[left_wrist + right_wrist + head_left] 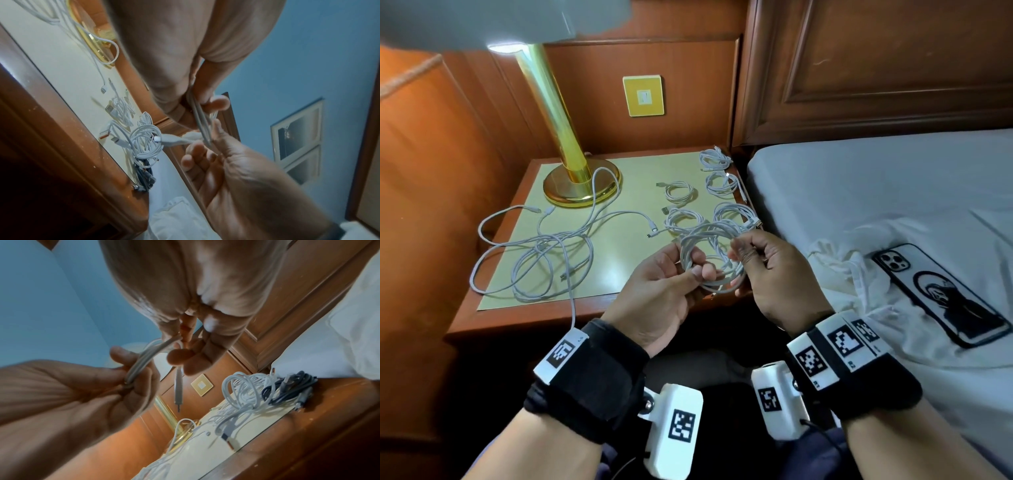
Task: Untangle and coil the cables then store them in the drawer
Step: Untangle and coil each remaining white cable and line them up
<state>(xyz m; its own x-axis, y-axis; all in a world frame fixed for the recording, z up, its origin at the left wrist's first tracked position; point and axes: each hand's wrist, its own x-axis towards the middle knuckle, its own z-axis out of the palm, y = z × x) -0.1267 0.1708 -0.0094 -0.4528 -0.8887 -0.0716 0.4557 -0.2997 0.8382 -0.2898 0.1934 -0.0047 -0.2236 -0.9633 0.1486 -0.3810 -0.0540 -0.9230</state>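
Observation:
Both hands hold one coil of white cable (709, 236) above the nightstand's (599, 301) front right corner. My left hand (693, 265) pinches the loops between thumb and fingers; the strands (202, 126) run through that pinch. My right hand (739, 263) grips the coil's right side, and the loops (141, 360) pass from it to the left hand. A free end with a plug (177, 386) hangs below the right fingers. Loose tangled white cables (544, 253) sprawl over the nightstand's left half. Several coiled white cables (679, 192) lie on its right half, with a dark coil (292, 386) at the corner.
A brass lamp (566, 137) stands at the back left of the nightstand, with one cable looped round its base. A bed (859, 178) adjoins on the right, with a phone (941, 291) lying on the sheet. One cable hangs over the nightstand's front edge. No drawer front shows.

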